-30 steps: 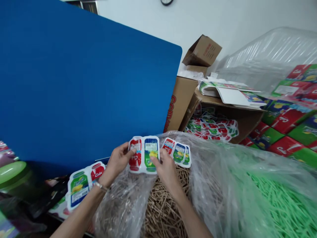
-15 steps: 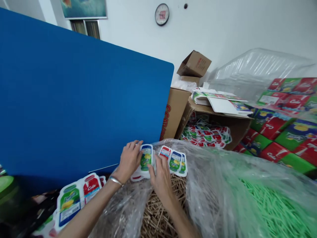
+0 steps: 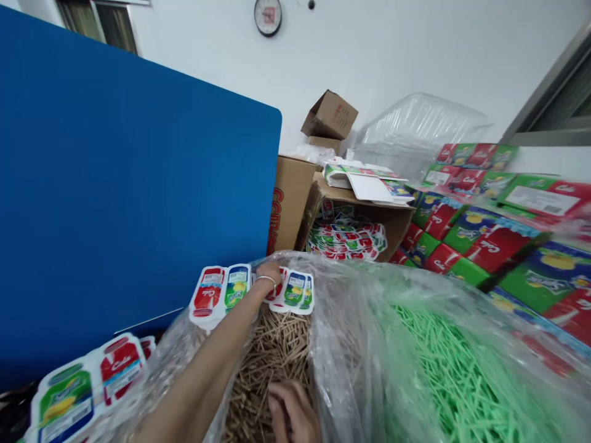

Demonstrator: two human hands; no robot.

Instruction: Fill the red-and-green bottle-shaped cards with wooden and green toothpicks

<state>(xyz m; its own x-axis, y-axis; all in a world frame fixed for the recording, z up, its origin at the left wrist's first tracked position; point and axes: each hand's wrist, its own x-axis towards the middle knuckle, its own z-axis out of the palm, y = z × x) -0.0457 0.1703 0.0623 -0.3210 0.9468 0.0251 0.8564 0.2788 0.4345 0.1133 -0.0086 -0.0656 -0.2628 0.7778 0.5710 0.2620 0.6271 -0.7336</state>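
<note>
My left hand [image 3: 268, 272], with a silver bangle at the wrist, is at the left edge of a set of bottle-shaped printed cards [image 3: 292, 291] lying on the plastic bag. Its fingers are turned away from view and hidden. Left of it lies another red-and-green pair of cards [image 3: 213, 295], partly behind my forearm. My right hand [image 3: 295, 409] is low over the brown paper sticks [image 3: 272, 344] in the open bag, its fingers curled together. Whatever they may hold is hidden.
A clear plastic bag [image 3: 339, 344] surrounds the sticks, with green sticks [image 3: 455, 369] to the right. Larger bottle cards [image 3: 69, 400] lie at lower left. A blue panel [image 3: 138, 203] stands at left. Behind are a carton of cards [image 3: 346, 240] and stacked red-green boxes [image 3: 489, 240].
The view has swung right. My right hand has left the cards and dropped to the brown sticks. My left hand has moved from the left cards to the right set.
</note>
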